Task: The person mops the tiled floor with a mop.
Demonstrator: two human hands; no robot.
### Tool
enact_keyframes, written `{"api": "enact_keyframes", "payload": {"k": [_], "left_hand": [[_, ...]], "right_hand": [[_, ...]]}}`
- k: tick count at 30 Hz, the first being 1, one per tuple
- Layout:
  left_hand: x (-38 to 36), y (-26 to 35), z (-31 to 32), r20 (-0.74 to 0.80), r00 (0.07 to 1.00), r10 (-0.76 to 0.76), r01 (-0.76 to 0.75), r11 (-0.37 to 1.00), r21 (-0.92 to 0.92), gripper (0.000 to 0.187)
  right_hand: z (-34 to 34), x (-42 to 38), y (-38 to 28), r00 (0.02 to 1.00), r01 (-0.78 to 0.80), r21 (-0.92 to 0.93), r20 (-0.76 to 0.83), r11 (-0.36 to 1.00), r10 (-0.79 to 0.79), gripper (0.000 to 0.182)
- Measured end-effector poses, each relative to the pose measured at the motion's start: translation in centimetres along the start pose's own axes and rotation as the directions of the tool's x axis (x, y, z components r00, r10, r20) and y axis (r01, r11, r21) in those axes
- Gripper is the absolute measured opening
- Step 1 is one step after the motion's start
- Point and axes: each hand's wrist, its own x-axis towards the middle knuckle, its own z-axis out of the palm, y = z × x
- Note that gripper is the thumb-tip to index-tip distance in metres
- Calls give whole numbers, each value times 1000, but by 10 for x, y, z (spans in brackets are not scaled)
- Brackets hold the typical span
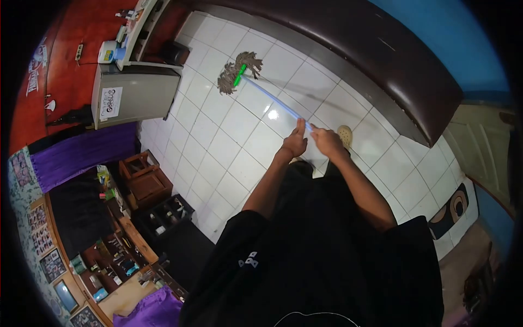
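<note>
A string mop [278, 103] stretches away from me over white floor tiles. Its grey-brown strands [227, 82] lie spread on the floor on both sides of a bright green clamp. The handle is pale blue and runs back toward my body. My left hand [295, 144] is closed at the handle, its index finger pointing forward along it. Close beside it, my right hand [328, 143] wraps round the handle nearer its end. The palms and the handle's near end are hidden from view.
A long dark brown padded bench [376, 60] borders the floor on the far right. At the left stand a grey cabinet [139, 95], a wooden chair [144, 180] and a black crate [166, 215] with items in it. A beige clog [345, 136] shows by my right hand.
</note>
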Motion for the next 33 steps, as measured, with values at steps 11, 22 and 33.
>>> {"api": "enact_keyframes", "payload": {"k": [11, 22, 33], "left_hand": [[0, 204, 43, 378, 610, 696, -596, 718, -360, 51], [-56, 226, 86, 663, 184, 726, -647, 597, -474, 32], [28, 100, 120, 400, 784, 474, -407, 880, -245, 32]], "right_hand": [[-188, -258, 60, 956, -287, 420, 67, 861, 286, 35], [-151, -426, -36, 696, -417, 614, -257, 670, 670, 36], [-138, -272, 51, 924, -349, 481, 32, 804, 381, 40]]}}
